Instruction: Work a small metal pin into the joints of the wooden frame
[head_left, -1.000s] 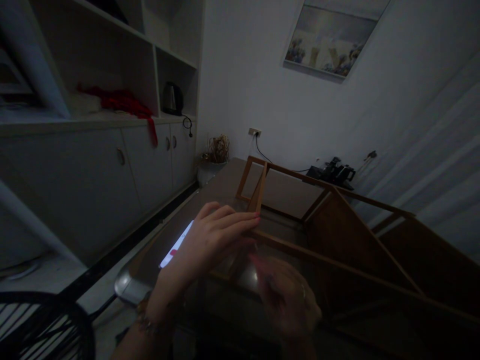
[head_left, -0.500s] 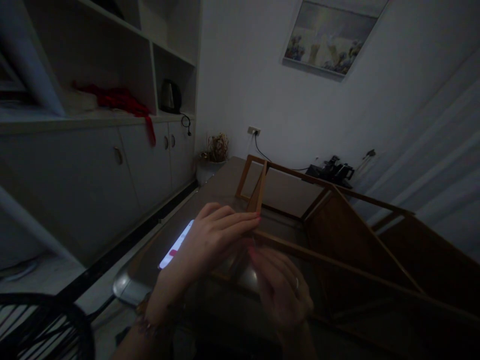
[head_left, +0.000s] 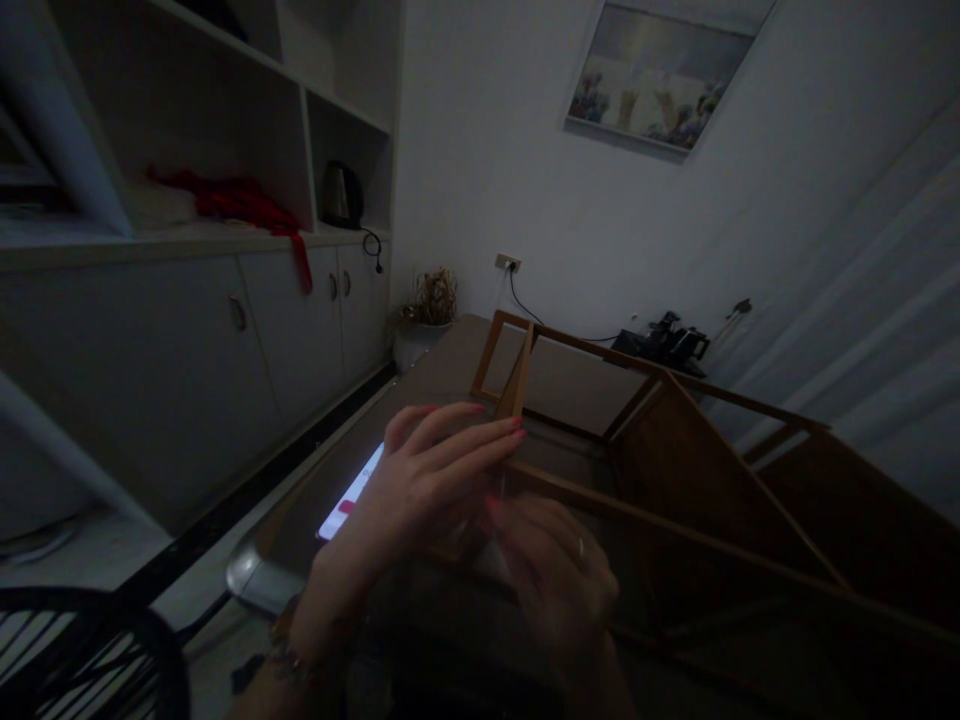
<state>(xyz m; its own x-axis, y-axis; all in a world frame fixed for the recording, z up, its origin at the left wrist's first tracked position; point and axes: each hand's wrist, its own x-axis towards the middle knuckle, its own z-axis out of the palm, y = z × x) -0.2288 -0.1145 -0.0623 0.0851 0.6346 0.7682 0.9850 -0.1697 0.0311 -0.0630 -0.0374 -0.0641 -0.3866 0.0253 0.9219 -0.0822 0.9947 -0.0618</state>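
Low in the middle of the frame, 2 hands meet over the near corner of a wooden frame (head_left: 660, 450) that sprawls across the dark worktop (head_left: 442, 375) from centre to lower right. The left hand (head_left: 427, 480) hovers with fingers stretched out flat and loose, fingertips just above the near rail, gripping nothing I can make out. The right hand (head_left: 559, 575), lower and in deep shadow, has its fingers curled in toward the left hand; something small may be pinched there, but it's too dark and blurred and I cannot tell. The frame looks like thin slats and panels joined at angles: stiff, light for its bulk, and I'd judge likely to rack or twist at the joints, so a hold at a corner or along a long rail seems safer than mid-slat. Just left of the hands, 1 phone (head_left: 351, 492) lies lit on the worktop. At upper left, 1 kettle (head_left: 343, 195) sits in the shelf (head_left: 187, 240), with 1 red cloth (head_left: 240, 205) draped beside it. 1 picture (head_left: 664, 75) hangs at the upper right, and 1 dried plant (head_left: 435, 298) stands at the worktop's far end.
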